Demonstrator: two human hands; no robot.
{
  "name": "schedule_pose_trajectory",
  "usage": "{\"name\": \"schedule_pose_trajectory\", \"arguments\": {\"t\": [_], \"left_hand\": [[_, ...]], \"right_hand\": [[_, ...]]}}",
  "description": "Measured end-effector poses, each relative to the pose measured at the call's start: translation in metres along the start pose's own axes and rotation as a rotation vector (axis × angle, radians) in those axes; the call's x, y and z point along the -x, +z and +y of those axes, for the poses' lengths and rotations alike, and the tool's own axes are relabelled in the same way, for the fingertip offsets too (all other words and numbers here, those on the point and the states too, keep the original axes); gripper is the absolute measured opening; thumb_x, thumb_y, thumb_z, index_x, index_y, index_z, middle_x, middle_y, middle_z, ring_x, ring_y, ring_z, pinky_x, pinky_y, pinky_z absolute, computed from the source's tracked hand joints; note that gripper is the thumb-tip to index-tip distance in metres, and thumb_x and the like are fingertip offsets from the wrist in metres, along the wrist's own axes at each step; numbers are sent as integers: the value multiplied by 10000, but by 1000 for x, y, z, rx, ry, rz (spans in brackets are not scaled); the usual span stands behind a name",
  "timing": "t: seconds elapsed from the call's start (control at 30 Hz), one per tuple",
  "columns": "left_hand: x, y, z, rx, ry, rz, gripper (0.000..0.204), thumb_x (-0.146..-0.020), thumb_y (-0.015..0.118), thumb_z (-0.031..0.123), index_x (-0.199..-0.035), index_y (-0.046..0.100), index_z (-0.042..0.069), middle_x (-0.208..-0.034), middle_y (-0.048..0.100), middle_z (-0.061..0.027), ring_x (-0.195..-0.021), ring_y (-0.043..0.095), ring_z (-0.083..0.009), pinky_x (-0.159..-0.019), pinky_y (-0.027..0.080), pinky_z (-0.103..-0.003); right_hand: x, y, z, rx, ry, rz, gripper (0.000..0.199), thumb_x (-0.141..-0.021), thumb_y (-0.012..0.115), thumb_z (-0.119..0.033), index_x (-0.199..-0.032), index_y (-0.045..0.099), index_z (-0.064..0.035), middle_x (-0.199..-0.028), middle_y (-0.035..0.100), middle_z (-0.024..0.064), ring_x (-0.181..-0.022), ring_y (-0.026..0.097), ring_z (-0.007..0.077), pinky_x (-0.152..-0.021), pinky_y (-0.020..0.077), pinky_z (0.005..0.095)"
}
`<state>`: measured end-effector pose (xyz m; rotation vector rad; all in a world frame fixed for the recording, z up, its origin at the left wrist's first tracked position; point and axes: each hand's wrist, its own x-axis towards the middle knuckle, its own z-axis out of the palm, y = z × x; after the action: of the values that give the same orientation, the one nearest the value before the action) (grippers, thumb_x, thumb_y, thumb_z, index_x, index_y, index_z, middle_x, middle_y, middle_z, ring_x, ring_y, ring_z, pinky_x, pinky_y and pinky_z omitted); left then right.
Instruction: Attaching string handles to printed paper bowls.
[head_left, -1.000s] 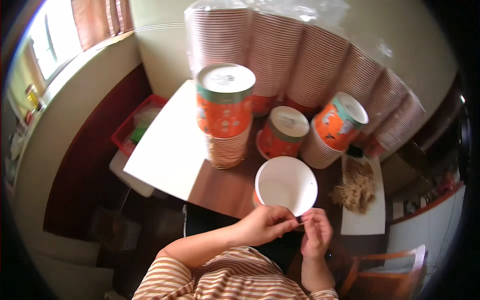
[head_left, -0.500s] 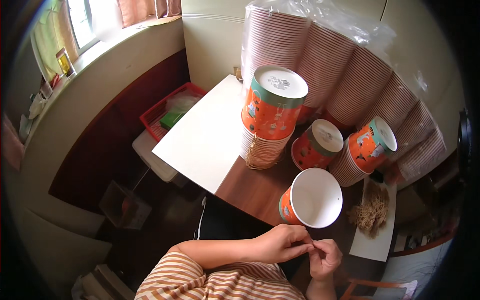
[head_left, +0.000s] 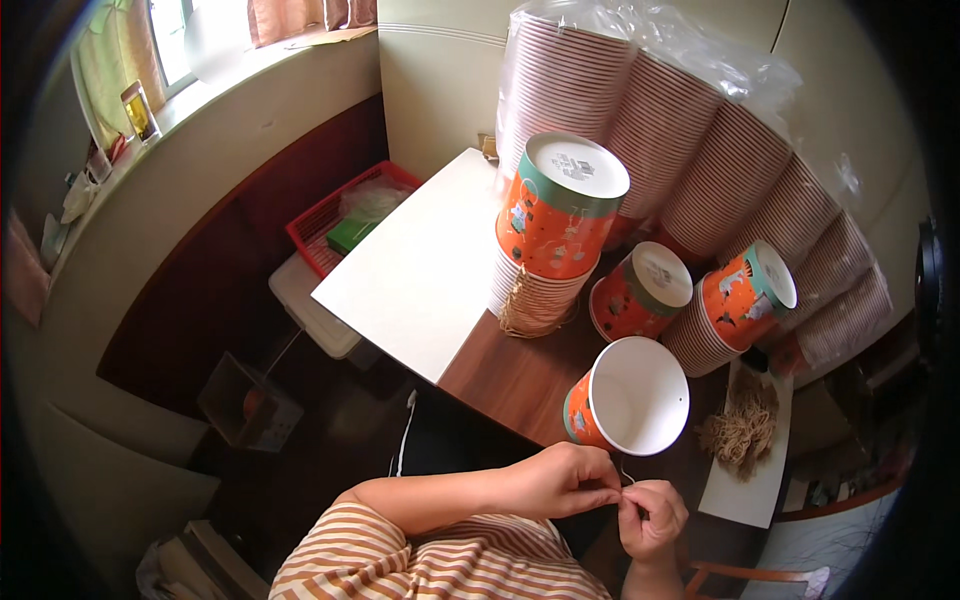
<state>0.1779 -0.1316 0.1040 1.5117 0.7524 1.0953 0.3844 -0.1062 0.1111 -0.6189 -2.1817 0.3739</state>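
Observation:
My left hand [head_left: 565, 480] and my right hand [head_left: 652, 515] meet close to my chest, fingertips pinched together on a thin pale string [head_left: 626, 477]. Just above them an open orange paper bucket [head_left: 625, 398] with a white inside lies tilted on the brown table [head_left: 510, 375], its mouth facing me. It seems to have a small hole near the rim. Neither hand touches the bucket.
A tall stack of upturned orange buckets [head_left: 555, 230] stands mid-table, with two shorter stacks [head_left: 640, 290] [head_left: 740, 300] to its right. Long bagged stacks [head_left: 700, 150] lean against the wall. A bundle of tan strings [head_left: 740, 430] lies on a white sheet; a red basket [head_left: 345, 225] sits left.
The view has swung left and down, so the table and buckets sit further right. My hands stay pinched together on the string, now lower in the picture.

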Motion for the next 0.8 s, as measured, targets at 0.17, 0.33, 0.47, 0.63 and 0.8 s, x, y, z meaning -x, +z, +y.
{"name": "schedule_pose_trajectory", "arguments": {"t": [0.17,0.33,0.47,0.63,0.8], "left_hand": [[2,1,1,-200,214,42,96,-855,627,36,-942,614,-2,-848,567,-130,-759,604,-303,-629,488,-357],[3,2,3,-281,261,78,96,-835,632,33,-922,607,3,-820,555,-122,-737,589,-310,-620,483,-371],[6,3,5,-301,244,92,89,-827,635,35,-909,607,14,-798,549,-113,-714,580,-296,-606,476,-373],[8,2,12,-299,251,89,93,-826,642,44,-910,612,20,-797,555,-100,-713,578,-278,-608,470,-356],[20,-13,53,-554,603,3,238,-782,659,142,-985,610,28,-873,545,-81,-753,542,-242,-678,435,-359]], "right_hand": [[-1,3,-3,-13,37,30,158,-753,685,-2,-882,609,-52,-777,650,97,-647,637,244,-597,527,319],[-2,5,-5,-29,56,49,152,-760,694,-23,-884,610,-49,-781,656,96,-656,640,244,-605,530,320],[-5,5,-6,-32,24,25,139,-771,695,-37,-880,610,-49,-784,661,98,-669,643,242,-617,532,323],[-4,4,-7,-69,50,23,128,-776,694,-39,-869,606,-48,-782,657,101,-668,639,239,-615,527,319],[1,5,3,-146,182,115,98,-782,671,3,-851,617,-40,-790,642,86,-606,568,134,-532,443,223]]}}
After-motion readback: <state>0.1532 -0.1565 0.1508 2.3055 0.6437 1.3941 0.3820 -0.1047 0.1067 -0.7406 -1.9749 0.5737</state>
